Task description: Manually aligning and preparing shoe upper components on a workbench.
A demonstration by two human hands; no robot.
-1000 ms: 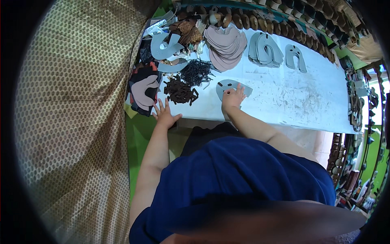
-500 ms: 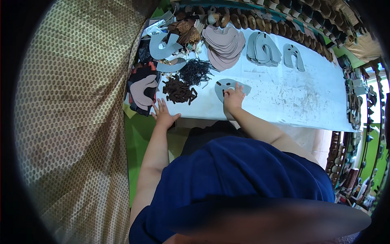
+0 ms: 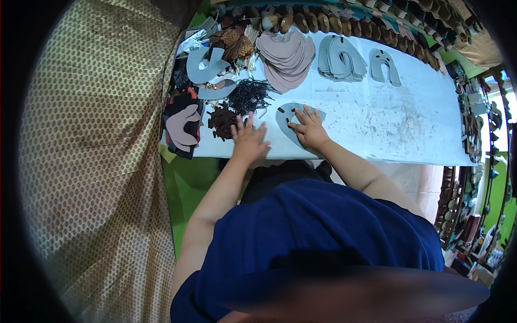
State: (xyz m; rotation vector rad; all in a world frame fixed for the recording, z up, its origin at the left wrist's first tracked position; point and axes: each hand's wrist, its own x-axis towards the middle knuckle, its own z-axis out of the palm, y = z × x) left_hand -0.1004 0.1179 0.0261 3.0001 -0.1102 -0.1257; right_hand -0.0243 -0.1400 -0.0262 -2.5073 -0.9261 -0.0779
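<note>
A grey U-shaped sheet piece (image 3: 283, 123) lies near the table's front edge with a few dark brown tabs on it. My right hand (image 3: 313, 132) rests over this piece, fingers stretched out and touching its surface. Just right of a heap of short dark brown strips (image 3: 219, 123), my left hand (image 3: 249, 144) is held with its fingers spread and nothing visible in it. Behind the strips sits a tangle of thin black cords (image 3: 249, 97).
On the white-covered table (image 3: 355, 129) stand a stack of pinkish U-shaped pieces (image 3: 285, 62), a stack of grey ones (image 3: 329, 60) and another grey piece (image 3: 379, 67). Shoe forms (image 3: 324, 22) line the back. A patterned curtain (image 3: 102, 134) hangs at left.
My left hand has moved right, from the table's front-left edge to beside the brown strips. My right hand's bent fingers have straightened out on the grey piece. The whole view has shifted slightly.
</note>
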